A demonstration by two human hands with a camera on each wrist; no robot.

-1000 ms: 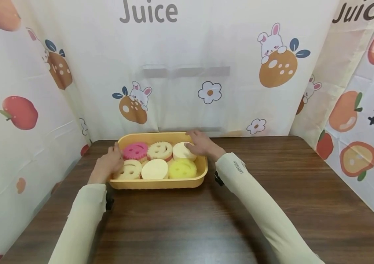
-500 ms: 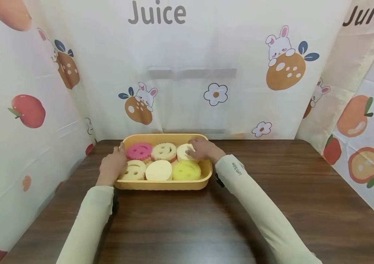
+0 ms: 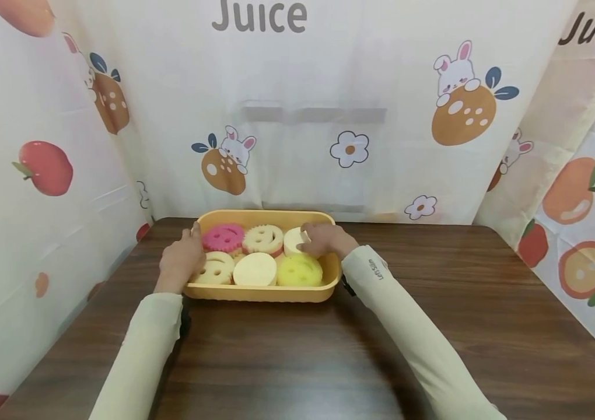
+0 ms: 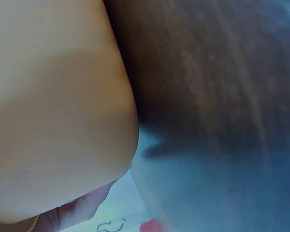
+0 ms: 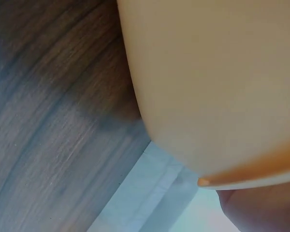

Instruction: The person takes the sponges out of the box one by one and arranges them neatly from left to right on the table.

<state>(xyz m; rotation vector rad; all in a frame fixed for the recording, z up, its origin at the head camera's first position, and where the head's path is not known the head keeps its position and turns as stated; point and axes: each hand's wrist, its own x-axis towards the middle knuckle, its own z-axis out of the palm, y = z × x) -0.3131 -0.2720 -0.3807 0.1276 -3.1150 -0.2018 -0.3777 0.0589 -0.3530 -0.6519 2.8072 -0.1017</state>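
In the head view a yellow plastic tray point(image 3: 261, 294) stands near the table's back edge, holding several thick round sponges. My left hand point(image 3: 182, 256) grips its left wall, fingertips over the rim. My right hand point(image 3: 325, 239) reaches over the right end, thumb and fingers curled onto a plain cream sponge point(image 3: 292, 239) at the back right. Also inside are a pink smiley sponge point(image 3: 224, 237), cream smiley sponges point(image 3: 262, 238), a plain cream one point(image 3: 254, 269) and a yellow smiley one point(image 3: 300, 270). The tray wall point(image 4: 63, 121) fills much of both wrist views, hiding most of each hand.
The brown wooden table point(image 3: 276, 356) stretches in front of the tray and to its right. A white printed cloth point(image 3: 297, 169) hangs right behind the tray, with more printed cloth on the left and right sides.
My right hand has come from the tray's back-right rim down into it, onto the plain cream sponge. My left hand stays at the left wall. The head view has shifted slightly.
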